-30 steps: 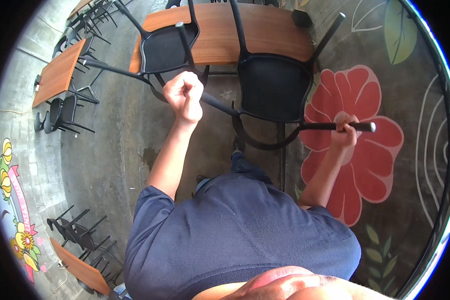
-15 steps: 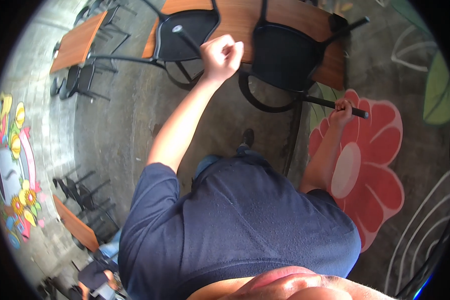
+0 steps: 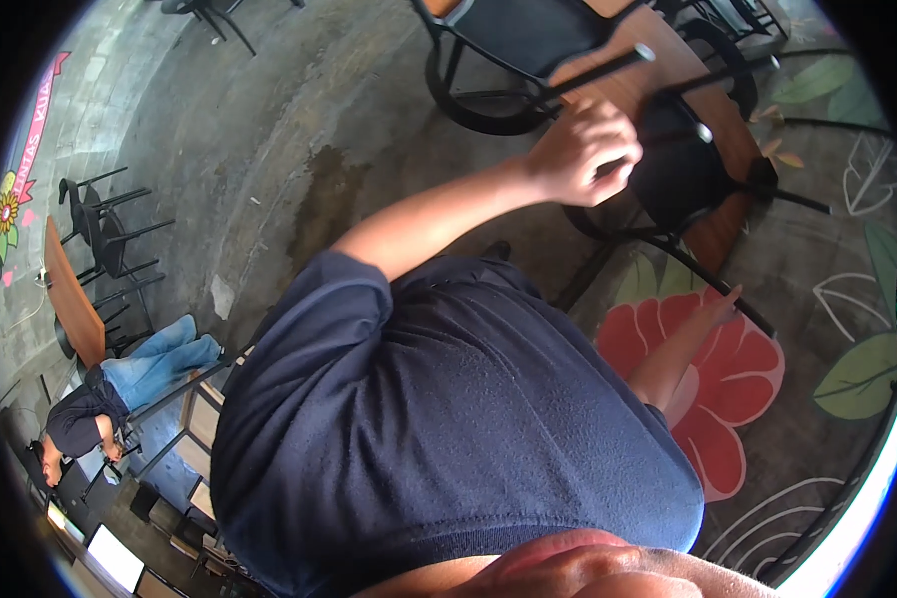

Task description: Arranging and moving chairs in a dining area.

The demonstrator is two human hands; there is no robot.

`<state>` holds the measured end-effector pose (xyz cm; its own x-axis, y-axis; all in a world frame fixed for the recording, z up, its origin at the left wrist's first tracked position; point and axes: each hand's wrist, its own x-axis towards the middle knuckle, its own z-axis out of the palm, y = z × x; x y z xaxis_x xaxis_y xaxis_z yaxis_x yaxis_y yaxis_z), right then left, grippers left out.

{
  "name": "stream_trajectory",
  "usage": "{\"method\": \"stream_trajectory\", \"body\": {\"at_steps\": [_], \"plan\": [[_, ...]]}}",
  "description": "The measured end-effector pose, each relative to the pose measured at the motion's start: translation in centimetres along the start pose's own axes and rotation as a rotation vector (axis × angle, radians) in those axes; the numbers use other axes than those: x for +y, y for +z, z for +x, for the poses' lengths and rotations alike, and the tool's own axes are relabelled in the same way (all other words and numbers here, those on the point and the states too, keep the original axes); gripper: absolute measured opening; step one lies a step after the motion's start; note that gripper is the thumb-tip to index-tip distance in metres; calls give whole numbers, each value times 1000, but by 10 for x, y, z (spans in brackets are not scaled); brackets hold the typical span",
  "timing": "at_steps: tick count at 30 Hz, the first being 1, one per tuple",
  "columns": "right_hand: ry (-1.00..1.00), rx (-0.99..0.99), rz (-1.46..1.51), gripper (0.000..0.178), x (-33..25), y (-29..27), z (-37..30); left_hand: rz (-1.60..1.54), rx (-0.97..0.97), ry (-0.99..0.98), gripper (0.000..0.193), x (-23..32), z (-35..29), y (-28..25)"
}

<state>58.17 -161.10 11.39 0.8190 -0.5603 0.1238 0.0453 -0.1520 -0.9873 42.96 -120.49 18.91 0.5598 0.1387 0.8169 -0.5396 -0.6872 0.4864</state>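
Observation:
Two black chairs sit seat-down on a wooden table (image 3: 608,70), legs up. My left hand (image 3: 588,154) is closed, fingers curled, in front of the gap between the left chair (image 3: 528,35) and the right chair (image 3: 680,179). A leg of the left chair passes just above this hand, and a blurred leg of the right chair emerges beside its knuckles. Whether the fist holds anything is hidden. My right hand (image 3: 720,307) is beside the right chair's near leg (image 3: 757,319), fingers stretched out and seemingly touching it, not wrapped round it.
A painted red flower (image 3: 713,448) with green leaves covers part of the right side. At far left, a person (image 3: 80,419) in jeans sits by another wooden table (image 3: 75,299) and black chairs (image 3: 105,229). A concrete floor (image 3: 259,130) spreads between.
My view has swung left, so the chairs appear farther right. The left hand shows farther right, still curled. My right hand has loosened from its grip round the chair leg, its fingers now extended.

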Motion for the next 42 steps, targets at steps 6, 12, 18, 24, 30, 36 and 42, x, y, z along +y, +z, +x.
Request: {"method": "stream_trajectory", "body": {"at_steps": [6,12,18,24,30,36,42], "plan": [[725,-168,-242,33,144,33,-141,-164,-187,-1047,10,-51,-195,-181],[542,-1468,-220,19,82,268,-454,-66,317,-1455,14,-91,-283,-390],[106,-1896,33,26,-55,466,-619,-43,695,-1336,11,-164,-221,-513],[128,-1981,480,36,-92,628,-724,-240,867,-1119,9,-264,-175,-544],[197,-1987,833,36,-160,786,-812,-86,1002,-1018,10,-353,-114,-613],[196,-2217,734,28,-192,880,-804,-112,1077,-899,12,-424,-78,-656],[36,-2149,319,24,-167,1013,-711,-330,800,-1052,24,-579,-37,-665]]}}
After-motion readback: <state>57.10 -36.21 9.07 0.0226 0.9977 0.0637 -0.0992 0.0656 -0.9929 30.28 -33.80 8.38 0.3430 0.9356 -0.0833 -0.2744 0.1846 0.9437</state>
